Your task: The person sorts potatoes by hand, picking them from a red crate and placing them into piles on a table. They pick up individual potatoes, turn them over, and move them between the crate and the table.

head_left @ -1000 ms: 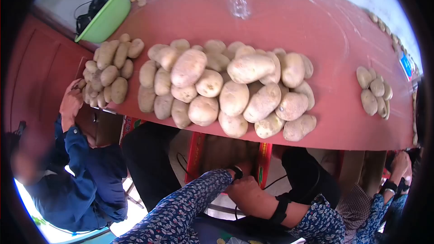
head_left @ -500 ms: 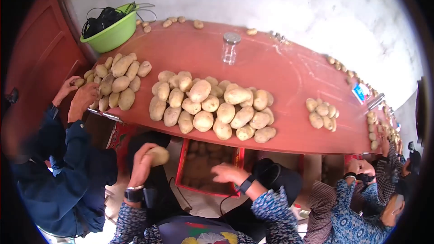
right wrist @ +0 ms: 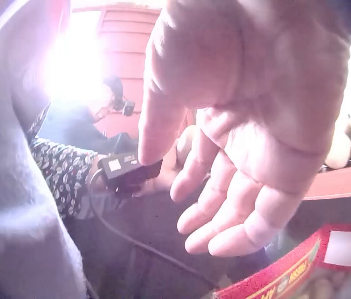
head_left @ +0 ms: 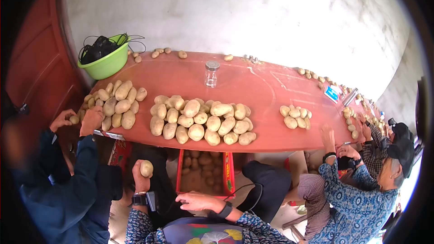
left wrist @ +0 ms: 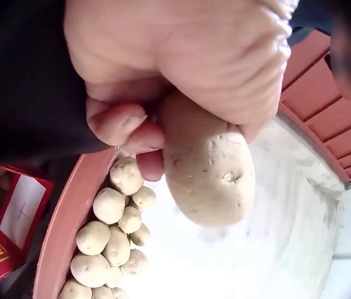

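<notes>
My left hand [head_left: 140, 177] grips a pale oval potato [head_left: 146, 168], held up over the lap left of the red box. In the left wrist view the fingers curl round the potato [left wrist: 210, 168], and its pitted lower end sticks out. My right hand [head_left: 199, 201] hangs in front of the body near the box's front edge; the right wrist view shows its palm [right wrist: 244, 137] with loosely bent fingers and nothing held. A large heap of potatoes [head_left: 196, 131] lies along the near edge of the red table [head_left: 244, 81]. Below the table edge stands the red box [head_left: 228, 176] with potatoes inside.
A green basin [head_left: 106, 65] with black gear stands at the back left, and a lidded glass jar [head_left: 211, 76] behind the heap. Smaller potato piles lie left [head_left: 120, 104] and right [head_left: 296, 116]. People sit on both sides, hands at the table.
The head view has tilted up. My hands, earlier together at the box, have come apart; the left now holds a potato upright beside the box, while the right has drawn back toward the body.
</notes>
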A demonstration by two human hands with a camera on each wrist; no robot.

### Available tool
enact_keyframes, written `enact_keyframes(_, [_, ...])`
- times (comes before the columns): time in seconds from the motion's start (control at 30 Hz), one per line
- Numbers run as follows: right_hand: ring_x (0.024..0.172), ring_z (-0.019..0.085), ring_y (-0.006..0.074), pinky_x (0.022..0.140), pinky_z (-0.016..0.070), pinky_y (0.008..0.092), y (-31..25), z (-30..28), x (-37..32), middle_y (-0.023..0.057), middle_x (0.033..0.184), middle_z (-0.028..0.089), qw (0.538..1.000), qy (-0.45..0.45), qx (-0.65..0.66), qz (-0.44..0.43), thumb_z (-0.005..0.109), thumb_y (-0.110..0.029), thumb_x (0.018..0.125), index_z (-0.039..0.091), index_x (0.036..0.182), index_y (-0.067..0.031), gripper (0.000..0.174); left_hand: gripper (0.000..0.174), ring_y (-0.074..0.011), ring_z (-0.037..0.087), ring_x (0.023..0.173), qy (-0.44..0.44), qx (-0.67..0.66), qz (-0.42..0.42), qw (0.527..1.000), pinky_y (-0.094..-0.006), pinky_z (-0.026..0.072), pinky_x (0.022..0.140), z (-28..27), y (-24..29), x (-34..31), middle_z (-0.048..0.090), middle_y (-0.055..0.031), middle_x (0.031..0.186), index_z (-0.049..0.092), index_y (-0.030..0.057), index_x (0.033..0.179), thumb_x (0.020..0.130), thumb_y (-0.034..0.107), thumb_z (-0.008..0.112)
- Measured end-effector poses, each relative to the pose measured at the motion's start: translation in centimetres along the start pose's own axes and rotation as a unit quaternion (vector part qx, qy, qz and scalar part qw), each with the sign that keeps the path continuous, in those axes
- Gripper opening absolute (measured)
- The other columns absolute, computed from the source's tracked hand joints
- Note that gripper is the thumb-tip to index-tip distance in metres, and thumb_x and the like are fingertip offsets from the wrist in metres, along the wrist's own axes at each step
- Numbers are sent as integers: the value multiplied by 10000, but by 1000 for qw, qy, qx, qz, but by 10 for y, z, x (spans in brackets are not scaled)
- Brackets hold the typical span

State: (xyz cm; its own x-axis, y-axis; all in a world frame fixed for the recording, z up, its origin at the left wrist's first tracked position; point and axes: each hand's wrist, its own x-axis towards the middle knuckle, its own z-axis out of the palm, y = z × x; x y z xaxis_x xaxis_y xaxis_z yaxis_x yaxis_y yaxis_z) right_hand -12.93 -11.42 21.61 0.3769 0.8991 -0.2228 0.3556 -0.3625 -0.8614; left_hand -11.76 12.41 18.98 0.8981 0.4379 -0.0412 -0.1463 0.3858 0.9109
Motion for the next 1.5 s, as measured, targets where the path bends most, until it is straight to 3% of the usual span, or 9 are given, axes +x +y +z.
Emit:
enact_keyframes(0.3, [987, 619, 240, 861, 482, 333, -11, -49, -39, 149, 1044, 638, 972, 143, 177, -56, 555, -180, 873, 539, 1151, -9, 326, 306, -145, 514, 613, 50, -182, -138, 972, -257, 369, 476, 12, -5, 11, 560, -19, 749, 546, 133, 878, 891, 429, 472])
enact_keyframes(0.37, [981, 619, 222, 865, 481, 320, -5, -66, -56, 126, 1055, 637, 971, 163, 166, -51, 554, -150, 884, 543, 1152, -13, 301, 341, -161, 488, 583, -51, -198, -107, 973, -261, 354, 475, -1, -14, 21, 543, -48, 705, 550, 110, 904, 886, 436, 452])
enact_keyframes(0.47, [981, 614, 191, 846, 487, 298, 24, -81, -90, 90, 1068, 631, 888, 278, 360, -70, 542, -83, 898, 557, 1141, -23, 251, 447, -142, 416, 546, -14, -280, -118, 953, -249, 338, 476, 2, -9, 26, 501, -59, 675, 550, 53, 943, 889, 476, 418])
enact_keyframes(0.5, [986, 609, 179, 837, 489, 292, 39, -89, -101, 80, 1070, 630, 853, 309, 412, -79, 541, -67, 899, 563, 1133, -28, 238, 465, -141, 417, 550, -11, -303, -108, 947, -250, 344, 476, 0, -9, 30, 501, -62, 686, 549, 44, 952, 890, 485, 417])
enact_keyframes(0.63, [828, 622, 183, 725, 507, 300, 113, -97, -129, 122, 1039, 636, 464, 429, 729, -264, 542, -109, 895, 601, 1000, -47, 135, 456, -139, 422, 561, -36, -280, -85, 956, -245, 356, 477, -1, -5, 39, 504, -60, 703, 549, 37, 966, 890, 474, 443])
enact_keyframes(0.7, [809, 607, 195, 694, 499, 307, 137, -101, -145, 130, 1020, 640, 307, 417, 818, -249, 542, -121, 891, 601, 972, -53, 121, 421, -136, 425, 564, -21, -243, -63, 968, -238, 362, 475, 0, -1, 44, 506, -56, 701, 548, 35, 963, 894, 442, 464])
enact_keyframes(0.77, [813, 600, 210, 689, 497, 316, 139, -99, -147, 131, 1009, 644, 292, 439, 818, -229, 545, -129, 891, 600, 958, -56, 113, 401, -133, 425, 570, -5, -242, -65, 968, -230, 357, 470, 1, 2, 48, 504, -52, 705, 547, 36, 961, 897, 424, 469])
enact_keyframes(1.13, [853, 613, 200, 720, 495, 308, 192, -77, -118, 127, 1020, 642, 422, 398, 802, -142, 569, -161, 888, 591, 1034, -71, 173, 369, -138, 404, 581, 35, -241, -28, 970, -239, 371, 496, 0, 3, 56, 451, -49, 685, 535, 14, 975, 908, 369, 458])
enact_keyframes(1.5, [908, 602, 183, 759, 497, 303, 198, -79, -120, 116, 1092, 615, 484, 395, 772, -122, 547, -188, 906, 578, 1060, -80, 190, 371, -117, 317, 527, -13, -239, -3, 971, -229, 306, 478, 7, 3, 60, 371, -21, 607, 537, 11, 957, 902, 370, 461])
